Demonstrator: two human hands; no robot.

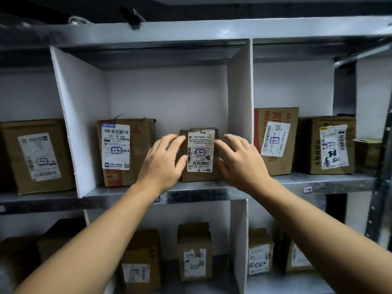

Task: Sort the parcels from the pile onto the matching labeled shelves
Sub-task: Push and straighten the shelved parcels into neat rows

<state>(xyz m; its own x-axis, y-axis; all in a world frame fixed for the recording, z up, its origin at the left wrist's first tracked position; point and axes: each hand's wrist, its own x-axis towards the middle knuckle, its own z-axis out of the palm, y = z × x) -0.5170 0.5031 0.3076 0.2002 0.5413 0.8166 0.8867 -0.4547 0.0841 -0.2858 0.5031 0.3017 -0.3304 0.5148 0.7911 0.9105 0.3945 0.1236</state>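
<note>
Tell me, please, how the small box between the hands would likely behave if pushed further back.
The small box is squared cardboard, so probably stiff. It stands taller than wide, so a high push might tip it. On the smooth metal shelf it would likely slide easily.

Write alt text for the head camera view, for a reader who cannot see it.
A person's left hand and right hand touch either side of a small cardboard parcel standing on a metal shelf, beside a larger labelled box. White dividers separate it from neighbouring compartments with more labelled boxes; another row sits below.
</note>
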